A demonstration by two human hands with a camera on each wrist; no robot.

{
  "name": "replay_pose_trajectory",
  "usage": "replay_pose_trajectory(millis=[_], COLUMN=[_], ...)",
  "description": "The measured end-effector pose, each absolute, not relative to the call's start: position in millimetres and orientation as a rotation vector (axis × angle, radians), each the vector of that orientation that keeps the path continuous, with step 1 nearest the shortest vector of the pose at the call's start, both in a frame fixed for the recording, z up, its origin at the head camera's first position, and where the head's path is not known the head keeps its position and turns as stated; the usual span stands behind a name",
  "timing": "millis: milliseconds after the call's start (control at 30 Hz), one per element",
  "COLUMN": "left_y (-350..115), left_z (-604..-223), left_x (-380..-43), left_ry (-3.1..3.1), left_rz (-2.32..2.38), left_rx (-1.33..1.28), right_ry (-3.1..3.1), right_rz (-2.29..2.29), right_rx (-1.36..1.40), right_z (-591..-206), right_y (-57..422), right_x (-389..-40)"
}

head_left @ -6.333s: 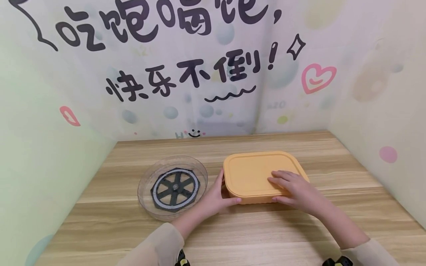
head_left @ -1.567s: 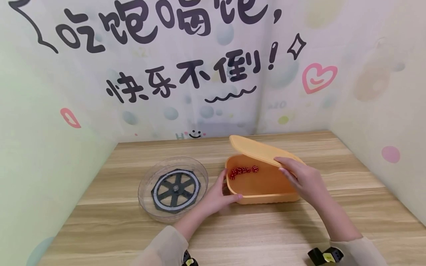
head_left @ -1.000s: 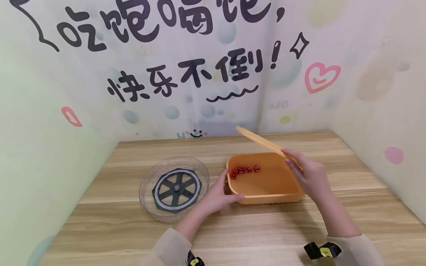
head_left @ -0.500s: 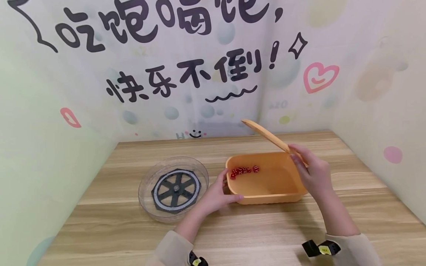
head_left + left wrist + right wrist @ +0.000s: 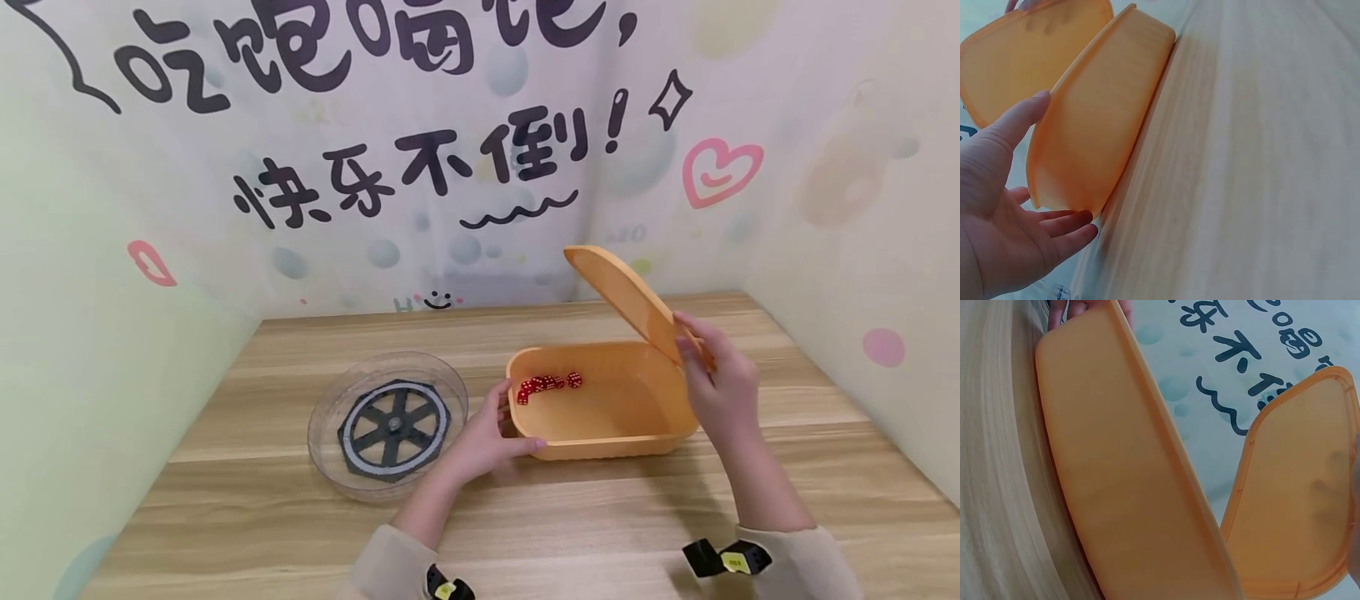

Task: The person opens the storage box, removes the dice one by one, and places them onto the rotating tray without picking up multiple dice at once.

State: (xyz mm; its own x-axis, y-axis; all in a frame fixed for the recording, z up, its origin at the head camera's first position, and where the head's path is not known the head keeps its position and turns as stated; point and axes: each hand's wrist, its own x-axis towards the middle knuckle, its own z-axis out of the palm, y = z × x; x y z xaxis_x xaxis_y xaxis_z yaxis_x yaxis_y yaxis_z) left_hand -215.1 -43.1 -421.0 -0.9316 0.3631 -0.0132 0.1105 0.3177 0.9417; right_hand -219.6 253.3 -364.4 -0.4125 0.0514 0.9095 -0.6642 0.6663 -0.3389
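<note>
An orange plastic box (image 5: 607, 450) stands uncovered on the table. Several red dice (image 5: 543, 384) with white pips lie inside, along its back left. My left hand (image 5: 486, 437) holds the box's left end, thumb on the front rim and fingers around the corner; the left wrist view shows fingertips touching the wall (image 5: 1091, 119). My right hand (image 5: 726, 387) pinches the matching orange lid (image 5: 626, 292) by its right edge. Steeply tilted, the lid rises over the box's back right, its underside (image 5: 1297, 487) facing the right wrist camera.
Left of the box sits a round clear dish (image 5: 321, 433) with a black spoked wheel shape (image 5: 395, 422) in or beneath it; which, I cannot tell. The wood-grain table (image 5: 540, 533) meets a printed curtain (image 5: 337, 267) at the back and pale walls at both sides.
The lid first covered the box under my right hand. It has since been lifted, moved right and tilted up more steeply, uncovering the dice. My left hand has stayed at the box's left end.
</note>
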Motion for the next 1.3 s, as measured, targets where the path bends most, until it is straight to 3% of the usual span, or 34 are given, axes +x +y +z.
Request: replay_pose_trajectory(millis=[833, 1300], left_y=[-40, -40], left_z=[-429, -431], left_x=[-214, -215], left_ry=[2.301, 2.31], left_rz=[1.773, 1.766], left_rx=[0.349, 0.344], right_ry=[-1.756, -1.924], right_rz=[1.041, 1.147], right_rx=[0.233, -0.086], right_z=[-350, -343], right_y=[281, 298], right_x=[-215, -208])
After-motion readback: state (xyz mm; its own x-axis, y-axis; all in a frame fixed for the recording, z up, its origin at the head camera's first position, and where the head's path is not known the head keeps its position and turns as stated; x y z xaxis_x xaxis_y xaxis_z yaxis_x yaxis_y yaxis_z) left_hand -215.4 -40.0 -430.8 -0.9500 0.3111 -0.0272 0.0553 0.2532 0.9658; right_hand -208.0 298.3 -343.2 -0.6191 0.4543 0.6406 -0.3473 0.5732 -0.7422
